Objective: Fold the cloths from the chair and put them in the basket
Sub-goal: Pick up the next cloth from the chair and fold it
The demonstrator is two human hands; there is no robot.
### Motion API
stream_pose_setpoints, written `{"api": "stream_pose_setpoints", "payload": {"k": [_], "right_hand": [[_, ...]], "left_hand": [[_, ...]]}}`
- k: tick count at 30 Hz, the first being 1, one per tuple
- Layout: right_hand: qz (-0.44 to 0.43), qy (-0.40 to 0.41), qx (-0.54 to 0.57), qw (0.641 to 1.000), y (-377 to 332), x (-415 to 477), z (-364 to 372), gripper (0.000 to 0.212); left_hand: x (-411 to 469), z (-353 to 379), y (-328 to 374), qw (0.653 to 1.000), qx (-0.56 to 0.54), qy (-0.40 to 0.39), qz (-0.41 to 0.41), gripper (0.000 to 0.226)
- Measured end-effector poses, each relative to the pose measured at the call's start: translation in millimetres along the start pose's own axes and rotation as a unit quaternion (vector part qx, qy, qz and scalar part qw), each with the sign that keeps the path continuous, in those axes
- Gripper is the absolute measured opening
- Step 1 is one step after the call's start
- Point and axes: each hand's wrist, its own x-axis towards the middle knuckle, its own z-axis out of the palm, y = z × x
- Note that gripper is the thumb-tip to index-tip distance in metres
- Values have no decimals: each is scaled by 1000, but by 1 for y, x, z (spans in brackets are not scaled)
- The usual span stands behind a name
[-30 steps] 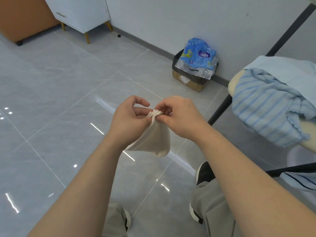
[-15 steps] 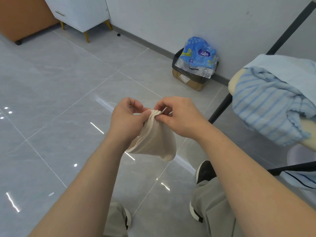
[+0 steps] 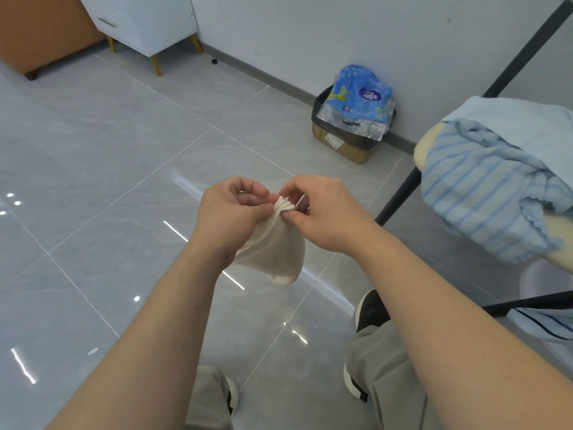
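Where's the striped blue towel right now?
In the head view, the striped blue towel is at the right edge, draped over the chair seat, under a plain light blue cloth.

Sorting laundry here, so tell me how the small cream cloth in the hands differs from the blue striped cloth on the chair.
The small cream cloth is plain; the blue striped cloth has stripes. The cream one hangs pinched between the left hand and right hand; the striped one lies heaped, untouched, and looks larger. Both are soft fabric, unfolded.
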Motion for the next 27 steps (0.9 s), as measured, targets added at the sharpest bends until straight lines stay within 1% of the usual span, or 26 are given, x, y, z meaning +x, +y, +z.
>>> {"api": "stream_pose_setpoints", "payload": {"k": [4, 9, 15, 18, 23, 25, 27], "right_hand": [[8, 9, 27, 1000, -1, -1, 3, 21], [35, 37, 56, 997, -3, 0, 1, 14], [15, 40, 42, 998, -4, 1, -1, 14], [19, 26, 47, 998, -1, 1, 1, 20], [23, -31, 63, 997, -3, -2, -3, 46], [21, -46, 44, 998, -2, -1, -4, 48], [11, -51, 25, 998, -1, -2, -3, 47]], "left_hand": [[-1, -2, 0, 1000, 13, 0, 7, 24], [-3, -3, 3, 1000, 9, 13, 14, 24], [-4, 0, 1, 999, 7, 40, 24, 25], [-4, 1, 0, 999, 9, 43, 31, 25], [-1, -3, 0, 1000, 8, 12, 22, 24], [0, -5, 0, 1000, 1, -7, 18, 27], [1, -8, 0, 999, -9, -27, 13, 34]]}}
